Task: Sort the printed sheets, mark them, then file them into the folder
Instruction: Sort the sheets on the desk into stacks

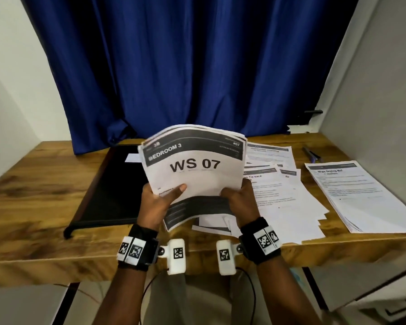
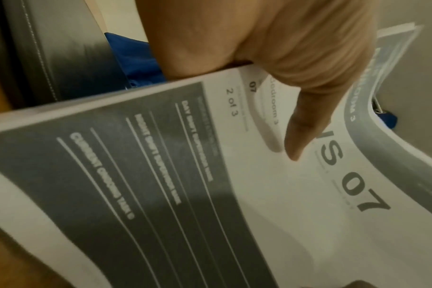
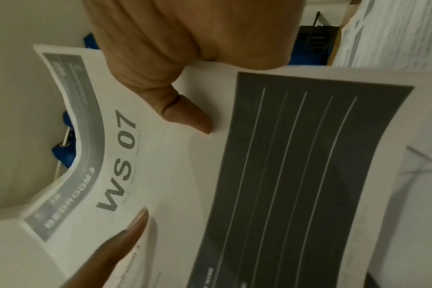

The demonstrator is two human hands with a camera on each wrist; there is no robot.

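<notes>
Both hands hold up a bundle of printed sheets [image 1: 197, 160] above the desk's front; its top page reads "BEDROOM 3" and "WS 07". My left hand [image 1: 158, 200] grips the bundle's lower left, thumb pressed on the front page. My right hand [image 1: 240, 198] grips the lower right the same way. The lower part of the pages [image 1: 192, 209], with a dark lined block, bends toward me. In the left wrist view the thumb lies on the top sheet [image 2: 271, 185]; the right wrist view shows the same page [image 3: 160, 175]. A black folder [image 1: 113, 184] lies flat at the left.
Loose printed sheets [image 1: 284, 195] are spread on the wooden desk [image 1: 33, 195] right of the bundle. A separate stack [image 1: 361, 195] lies at the far right. A pen [image 1: 311, 154] rests near the back right. A blue curtain [image 1: 185, 66] hangs behind.
</notes>
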